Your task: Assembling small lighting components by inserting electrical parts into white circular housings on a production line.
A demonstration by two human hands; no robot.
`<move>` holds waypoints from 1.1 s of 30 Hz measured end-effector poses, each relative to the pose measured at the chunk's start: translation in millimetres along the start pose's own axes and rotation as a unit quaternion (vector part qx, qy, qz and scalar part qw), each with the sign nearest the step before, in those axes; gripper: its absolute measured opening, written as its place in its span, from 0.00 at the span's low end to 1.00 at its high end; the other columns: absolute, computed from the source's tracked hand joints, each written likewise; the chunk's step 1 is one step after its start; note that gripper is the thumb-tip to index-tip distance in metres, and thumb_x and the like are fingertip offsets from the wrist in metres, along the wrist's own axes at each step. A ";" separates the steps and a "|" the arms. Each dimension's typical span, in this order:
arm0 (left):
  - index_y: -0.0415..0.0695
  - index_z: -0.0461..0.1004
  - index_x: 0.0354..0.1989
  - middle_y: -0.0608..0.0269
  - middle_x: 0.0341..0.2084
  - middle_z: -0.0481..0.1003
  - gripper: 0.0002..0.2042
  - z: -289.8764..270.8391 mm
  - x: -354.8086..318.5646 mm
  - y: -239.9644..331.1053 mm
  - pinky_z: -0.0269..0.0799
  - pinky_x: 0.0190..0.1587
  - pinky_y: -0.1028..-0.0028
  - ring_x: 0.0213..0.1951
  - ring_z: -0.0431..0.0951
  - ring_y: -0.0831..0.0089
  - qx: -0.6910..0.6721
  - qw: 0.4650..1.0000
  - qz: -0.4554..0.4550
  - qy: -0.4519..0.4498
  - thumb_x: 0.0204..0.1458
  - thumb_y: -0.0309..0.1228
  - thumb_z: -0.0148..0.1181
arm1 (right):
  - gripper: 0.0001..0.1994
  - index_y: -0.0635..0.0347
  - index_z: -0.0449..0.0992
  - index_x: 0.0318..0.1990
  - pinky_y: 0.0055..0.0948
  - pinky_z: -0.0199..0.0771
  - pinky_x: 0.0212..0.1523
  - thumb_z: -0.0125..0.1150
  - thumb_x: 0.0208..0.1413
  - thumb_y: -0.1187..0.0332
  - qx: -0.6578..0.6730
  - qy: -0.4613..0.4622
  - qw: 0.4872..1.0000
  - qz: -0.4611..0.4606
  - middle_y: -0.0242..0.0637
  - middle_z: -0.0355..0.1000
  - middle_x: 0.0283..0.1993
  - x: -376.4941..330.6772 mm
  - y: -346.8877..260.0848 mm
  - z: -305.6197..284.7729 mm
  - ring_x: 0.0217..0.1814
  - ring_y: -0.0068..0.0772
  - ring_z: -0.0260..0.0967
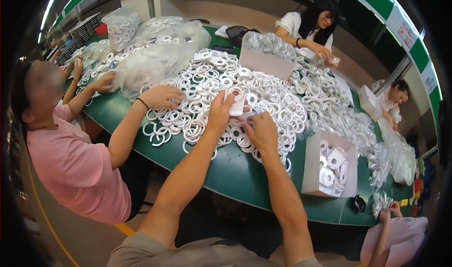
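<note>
Two bare hands are hanging over a heap of white rings [281, 102] near the middle of the frame. The left hand [219, 114] is gripping a flat white piece with a round opening [238, 108], its thumb lying across the face; the right hand [263, 131] is curling its fingers just below and to the right of the piece, and whether they are closing on anything one cannot tell. If the thumb is pressing unevenly, the piece could be tipping out of the grip, and with its colour matching the rings, it would be hiding easily among them. The rings are lying loosely over one another, so a brushing wrist could be dragging some off the front edge of the green desk [240, 175]. A co-worker's hand [162, 97] is hovering over the same heap, left of centre, so a bump could be coming from that side.

At lower right, an open white box [312, 161] is holding white parts [340, 152] and standing near the right forearm [289, 198]; a swinging elbow could be knocking it. A small black object [359, 203] is lying beside the box. Clear plastic bags [155, 62] are crowding the upper left, bagged pieces [346, 121] are spreading along the right, and another box [264, 66] is standing beyond the rings, blocking the way toward the top.
</note>
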State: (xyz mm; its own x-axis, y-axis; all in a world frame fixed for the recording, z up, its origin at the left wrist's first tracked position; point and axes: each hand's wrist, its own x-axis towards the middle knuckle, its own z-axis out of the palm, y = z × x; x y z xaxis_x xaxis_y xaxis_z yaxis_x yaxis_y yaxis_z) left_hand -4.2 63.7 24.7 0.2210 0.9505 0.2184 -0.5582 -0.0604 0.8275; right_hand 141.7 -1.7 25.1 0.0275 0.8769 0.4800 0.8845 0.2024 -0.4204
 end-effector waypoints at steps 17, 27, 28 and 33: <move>0.38 0.63 0.52 0.49 0.39 0.76 0.16 3.9 4.0 6.5 0.77 0.23 0.75 0.35 0.81 0.62 0.024 1.000 -0.015 0.006 0.63 0.36 0.42 | 0.12 0.66 0.77 0.29 0.37 0.71 0.37 0.60 0.49 0.63 0.000 0.145 0.983 0.117 0.49 0.73 0.28 15.6 26.5 -47.6 0.32 0.47 0.72; 0.38 0.64 0.50 0.50 0.37 0.76 0.14 3.9 -0.4 4.4 0.77 0.21 0.76 0.32 0.81 0.64 0.032 0.999 -0.030 0.015 0.62 0.34 0.43 | 0.09 0.67 0.78 0.27 0.43 0.74 0.37 0.57 0.47 0.69 -0.004 0.064 0.993 0.099 0.52 0.74 0.30 31.9 21.4 -75.9 0.33 0.55 0.73; 0.38 0.64 0.50 0.50 0.37 0.76 0.14 4.1 0.3 4.2 0.77 0.21 0.76 0.32 0.81 0.64 0.031 0.999 -0.025 0.013 0.62 0.34 0.43 | 0.08 0.67 0.77 0.31 0.39 0.75 0.34 0.58 0.49 0.70 0.015 0.098 0.993 0.067 0.48 0.75 0.28 32.2 26.9 -76.5 0.31 0.47 0.75; 0.38 0.63 0.52 0.49 0.38 0.76 0.16 2.5 -1.7 3.0 0.77 0.22 0.75 0.34 0.81 0.62 0.032 0.999 -0.027 -0.011 0.63 0.36 0.43 | 0.08 0.67 0.72 0.38 0.22 0.74 0.22 0.58 0.54 0.72 0.394 0.105 0.876 0.258 0.38 0.73 0.30 11.2 36.4 -66.8 0.28 0.25 0.74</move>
State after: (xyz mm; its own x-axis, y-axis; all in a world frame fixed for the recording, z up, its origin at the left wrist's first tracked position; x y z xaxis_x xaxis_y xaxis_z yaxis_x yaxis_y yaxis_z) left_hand -4.3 61.2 28.1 0.2676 0.9457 0.1844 -0.4924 -0.0303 0.8698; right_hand 205.3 -13.7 66.6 0.4871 0.8577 0.1646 0.1348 0.1123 -0.9845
